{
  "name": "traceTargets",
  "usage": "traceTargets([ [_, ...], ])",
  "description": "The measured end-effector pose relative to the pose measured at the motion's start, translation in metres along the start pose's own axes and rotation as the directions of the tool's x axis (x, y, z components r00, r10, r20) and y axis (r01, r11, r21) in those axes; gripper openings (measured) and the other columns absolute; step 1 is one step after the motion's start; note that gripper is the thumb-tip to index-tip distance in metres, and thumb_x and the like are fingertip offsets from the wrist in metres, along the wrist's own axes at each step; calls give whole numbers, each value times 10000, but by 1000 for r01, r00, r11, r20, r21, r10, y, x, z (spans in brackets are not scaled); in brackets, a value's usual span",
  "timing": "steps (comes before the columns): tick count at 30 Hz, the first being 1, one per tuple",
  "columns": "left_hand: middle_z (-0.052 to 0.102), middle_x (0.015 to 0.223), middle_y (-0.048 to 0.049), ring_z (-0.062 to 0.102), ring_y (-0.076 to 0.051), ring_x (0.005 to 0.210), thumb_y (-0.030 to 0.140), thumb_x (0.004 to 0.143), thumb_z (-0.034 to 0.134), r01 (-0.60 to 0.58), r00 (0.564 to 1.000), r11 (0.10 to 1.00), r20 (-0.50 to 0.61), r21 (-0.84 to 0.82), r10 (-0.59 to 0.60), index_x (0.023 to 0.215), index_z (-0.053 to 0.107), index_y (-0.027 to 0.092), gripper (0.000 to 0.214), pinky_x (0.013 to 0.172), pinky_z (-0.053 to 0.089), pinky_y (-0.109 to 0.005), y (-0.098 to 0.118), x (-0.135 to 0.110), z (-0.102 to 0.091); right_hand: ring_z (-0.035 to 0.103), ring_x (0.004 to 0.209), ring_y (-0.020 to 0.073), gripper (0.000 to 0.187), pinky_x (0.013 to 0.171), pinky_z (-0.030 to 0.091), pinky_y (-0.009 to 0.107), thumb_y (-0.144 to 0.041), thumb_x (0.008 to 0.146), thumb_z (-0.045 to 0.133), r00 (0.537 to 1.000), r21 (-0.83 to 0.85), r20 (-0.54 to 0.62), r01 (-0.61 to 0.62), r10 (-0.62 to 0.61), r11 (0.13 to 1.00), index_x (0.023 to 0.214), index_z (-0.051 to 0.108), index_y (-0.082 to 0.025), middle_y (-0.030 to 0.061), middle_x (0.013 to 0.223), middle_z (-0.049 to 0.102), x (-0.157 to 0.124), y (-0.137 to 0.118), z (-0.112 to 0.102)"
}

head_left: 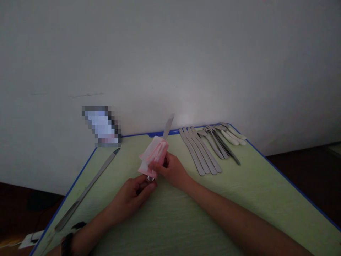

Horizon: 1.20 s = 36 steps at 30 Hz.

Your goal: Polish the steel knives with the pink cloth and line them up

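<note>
A table knife [168, 127] is held up over the middle of the table, its blade pointing away toward the wall. My left hand [137, 192] pinches the rounded end of its handle. Around the middle of the knife is a folded pink and white cloth [154, 156], which my right hand [172, 169] grips from the right side. The cloth hides most of the handle. To the right of my right hand lies a row of several table knives [201, 151], side by side.
Beyond the row are several spoons and forks [217, 142], with white-handled cutlery [233, 137] at the far right corner. Long metal cutlery [87, 188] lies along the left edge. A blurred phone [101, 126] leans against the wall [170, 53] behind the green, blue-edged table [239, 199].
</note>
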<state>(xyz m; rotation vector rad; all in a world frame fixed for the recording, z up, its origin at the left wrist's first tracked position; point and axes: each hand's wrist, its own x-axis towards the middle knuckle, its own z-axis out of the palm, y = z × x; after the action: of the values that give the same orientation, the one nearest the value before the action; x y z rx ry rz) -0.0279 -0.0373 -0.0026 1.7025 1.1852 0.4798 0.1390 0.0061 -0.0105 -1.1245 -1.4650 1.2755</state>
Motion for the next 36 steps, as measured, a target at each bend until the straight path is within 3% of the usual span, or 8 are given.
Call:
traceTargets([
  [8,377,442,85,355,-99,414,553,906,334,51,998,999,-38,13,-51,819,579,171,462,437,291,-207,0,0,1,479,602,115,366,533,377,236,-484,664,708,1000,11,23,5,-5,1000,780,566,-168,14,706,582,0,3,0],
  [16,375,447,78,359,-98,425,546,894,355,36,999,998,-19,58,-35,768,600,166,470,437,285,-206,2,1,-1,478,596,110,336,522,378,227,-468,677,703,999,-45,20,33,-32,998,751,575,-166,11,694,589,-1,2,-1],
  [27,385,462,65,353,-89,434,478,896,375,12,1000,993,12,120,-13,607,507,177,438,449,276,-208,2,0,-3,460,587,107,340,517,367,231,-478,690,679,1000,-62,23,21,-19,998,747,565,-163,8,682,569,-3,-2,-1],
  [36,401,484,60,344,-79,446,428,911,388,-64,995,988,85,141,52,669,598,144,428,444,258,-194,0,0,-3,404,549,89,336,490,312,224,-490,724,637,999,-136,19,37,-35,990,692,536,-172,-18,622,514,-4,-4,0],
])
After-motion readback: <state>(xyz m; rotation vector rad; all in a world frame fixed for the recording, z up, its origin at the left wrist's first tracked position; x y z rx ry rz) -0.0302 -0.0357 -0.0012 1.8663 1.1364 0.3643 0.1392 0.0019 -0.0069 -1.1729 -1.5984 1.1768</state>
